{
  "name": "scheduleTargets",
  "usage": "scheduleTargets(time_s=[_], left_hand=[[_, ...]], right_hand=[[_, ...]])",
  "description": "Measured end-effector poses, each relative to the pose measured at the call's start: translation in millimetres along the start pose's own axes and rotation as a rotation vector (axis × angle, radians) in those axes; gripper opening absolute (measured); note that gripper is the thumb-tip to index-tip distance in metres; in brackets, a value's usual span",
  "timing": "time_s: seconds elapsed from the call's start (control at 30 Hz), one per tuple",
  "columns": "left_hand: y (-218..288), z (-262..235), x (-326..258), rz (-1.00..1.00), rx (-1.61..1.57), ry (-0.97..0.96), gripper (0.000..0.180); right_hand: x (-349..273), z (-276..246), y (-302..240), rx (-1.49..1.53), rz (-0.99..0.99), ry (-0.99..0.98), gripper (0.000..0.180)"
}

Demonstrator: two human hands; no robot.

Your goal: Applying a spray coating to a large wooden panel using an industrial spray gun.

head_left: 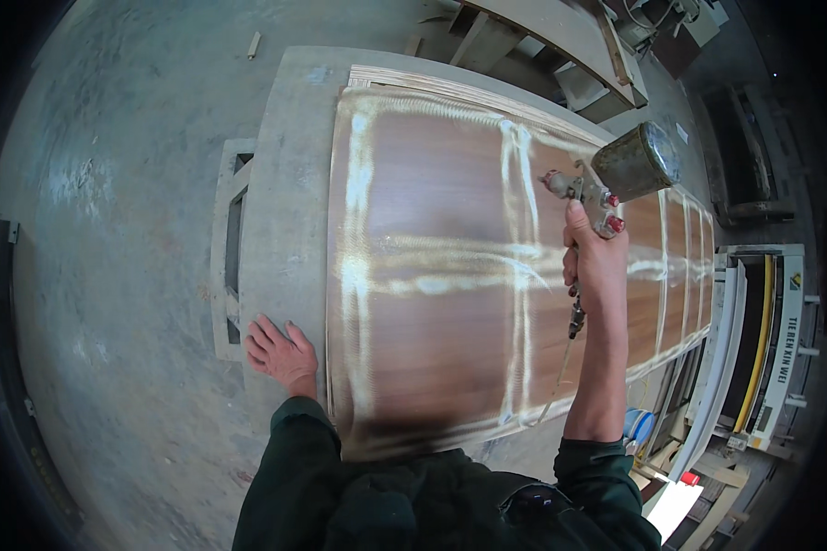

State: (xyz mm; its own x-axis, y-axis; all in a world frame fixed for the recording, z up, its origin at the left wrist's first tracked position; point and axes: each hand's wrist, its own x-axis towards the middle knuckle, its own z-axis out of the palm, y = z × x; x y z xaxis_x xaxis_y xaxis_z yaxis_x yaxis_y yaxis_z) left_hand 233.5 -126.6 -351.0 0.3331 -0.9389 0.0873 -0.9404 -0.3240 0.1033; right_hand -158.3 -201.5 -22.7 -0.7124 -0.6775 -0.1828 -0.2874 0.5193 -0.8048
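My right hand [597, 253] is wrapped round the handle of a spray gun [583, 193], held above a large brown wood panel [432, 184]. A metal cup [636, 161] is fixed to the gun, and a thin hose [563, 376] runs down from its handle. Pale, whitish bands [354, 257] mark the panel along its edges and in lines across it. My left hand [283, 354] rests with fingers spread at the near left edge of the grey board [289, 211] under the panel.
A wooden trestle support [234, 248] sticks out at the board's left side. Beyond the panel stands a wooden bench [560, 37]. To the right is a white machine [781, 340]; a blue-lidded container [639, 427] sits near my right forearm. A small wood offcut [254, 45] lies on the concrete floor [119, 275].
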Motion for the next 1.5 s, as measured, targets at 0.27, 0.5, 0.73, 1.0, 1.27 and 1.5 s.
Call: scheduleTargets(time_s=[0.27, 0.5, 0.73, 1.0, 1.27, 1.5], left_hand=[[-1.2, 1.3, -1.4, -0.003, 0.012, 0.001, 0.067], [-0.9, 1.7, -2.0, 0.001, -0.009, 0.05, 0.065], [-9.2, -0.5, -11.6, -0.001, -0.021, 0.054, 0.064], [-12.4, -0.8, -17.6, 0.005, -0.017, 0.075, 0.063], [-16.4, 2.5, -20.1, 0.006, -0.028, 0.053, 0.065], [-13.5, 3.7, -17.2, 0.022, -0.032, 0.049, 0.066]], right_hand=[[20.9, -0.4, -9.7, 0.097, 0.04, -0.052, 0.035], [15.9, 38.1, -34.0, 0.133, -0.047, -0.164, 0.047], [-3.4, 58.1, -64.5, 0.118, -0.071, -0.259, 0.037], [2.6, 77.8, -94.2, 0.171, -0.119, -0.296, 0.043], [22.5, 73.0, -85.7, 0.103, -0.081, -0.271, 0.04], [37.6, 20.9, -63.2, 0.118, -0.051, -0.108, 0.042]])
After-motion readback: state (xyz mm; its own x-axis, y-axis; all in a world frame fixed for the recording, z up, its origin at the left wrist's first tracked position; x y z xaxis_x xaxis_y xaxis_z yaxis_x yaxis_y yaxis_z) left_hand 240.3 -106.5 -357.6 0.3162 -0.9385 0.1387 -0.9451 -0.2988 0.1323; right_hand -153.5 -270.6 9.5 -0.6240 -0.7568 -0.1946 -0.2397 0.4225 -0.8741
